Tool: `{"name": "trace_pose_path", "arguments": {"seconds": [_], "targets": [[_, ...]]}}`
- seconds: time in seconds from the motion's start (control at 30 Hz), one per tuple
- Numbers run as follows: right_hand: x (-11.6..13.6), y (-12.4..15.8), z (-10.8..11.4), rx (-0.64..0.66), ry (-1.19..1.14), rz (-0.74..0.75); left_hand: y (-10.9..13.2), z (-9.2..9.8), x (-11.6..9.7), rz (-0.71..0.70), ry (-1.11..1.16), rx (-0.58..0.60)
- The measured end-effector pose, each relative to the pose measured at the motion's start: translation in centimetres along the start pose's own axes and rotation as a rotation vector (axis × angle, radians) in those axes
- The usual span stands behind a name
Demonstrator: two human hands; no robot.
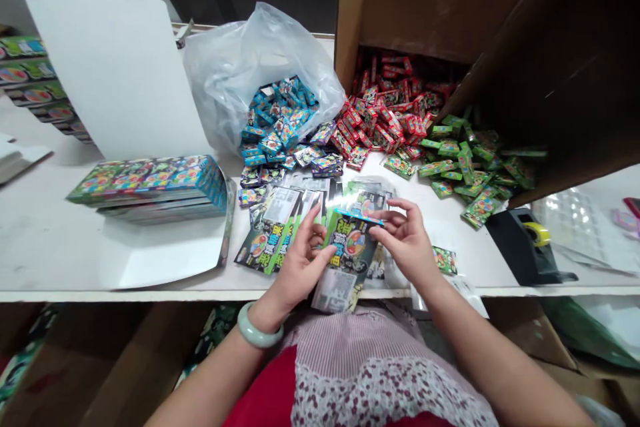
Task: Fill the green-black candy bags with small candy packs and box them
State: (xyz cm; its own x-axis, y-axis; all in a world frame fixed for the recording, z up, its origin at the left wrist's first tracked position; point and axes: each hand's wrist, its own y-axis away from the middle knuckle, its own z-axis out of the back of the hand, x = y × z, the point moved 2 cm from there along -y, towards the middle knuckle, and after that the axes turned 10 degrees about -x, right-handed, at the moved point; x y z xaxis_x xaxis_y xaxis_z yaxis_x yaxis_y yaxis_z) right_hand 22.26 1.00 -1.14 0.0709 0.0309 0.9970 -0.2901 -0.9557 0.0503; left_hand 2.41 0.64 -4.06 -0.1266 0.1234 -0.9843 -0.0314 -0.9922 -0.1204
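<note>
We are pinching a printed card packet along its blue top edge with our right hand, while our left hand is holding its left side, both hands closing narrowly on it. It is sitting at six o'clock, just above loose printed cards on the white table. Blue packets are lying at twelve o'clock, red packets at one, green packets at two, and a tape dispenser at three.

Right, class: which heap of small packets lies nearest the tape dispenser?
The green heap, beside the tape dispenser; the red heap and blue heap lie farther left.
</note>
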Motion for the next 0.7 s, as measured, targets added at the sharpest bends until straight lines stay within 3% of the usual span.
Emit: {"name": "trace_pose_path", "arguments": {"seconds": [0.13,0.33,0.4,0.57,0.7], "targets": [[-1.6,0.8,-1.0,-0.135,-0.021,0.041,-0.1,0.5,0.3,-0.013,0.029,0.030],[-1.6,0.4,-1.1,0.028,0.112,0.123,-0.2,1.7,-0.2,0.050,0.030,0.246],[-1.7,0.4,-0.9,0.095,0.173,0.101,0.1,1.9,-0.1,0.027,-0.019,0.190],[-1.2,-0.5,-0.8,0.184,0.149,0.118,-0.6,1.1,-1.2,-0.077,-0.020,-0.127],[-0.2,-0.9,-0.8,0.249,0.130,0.066,-1.4,0.7,-1.9,0.003,0.080,-0.125]]}}
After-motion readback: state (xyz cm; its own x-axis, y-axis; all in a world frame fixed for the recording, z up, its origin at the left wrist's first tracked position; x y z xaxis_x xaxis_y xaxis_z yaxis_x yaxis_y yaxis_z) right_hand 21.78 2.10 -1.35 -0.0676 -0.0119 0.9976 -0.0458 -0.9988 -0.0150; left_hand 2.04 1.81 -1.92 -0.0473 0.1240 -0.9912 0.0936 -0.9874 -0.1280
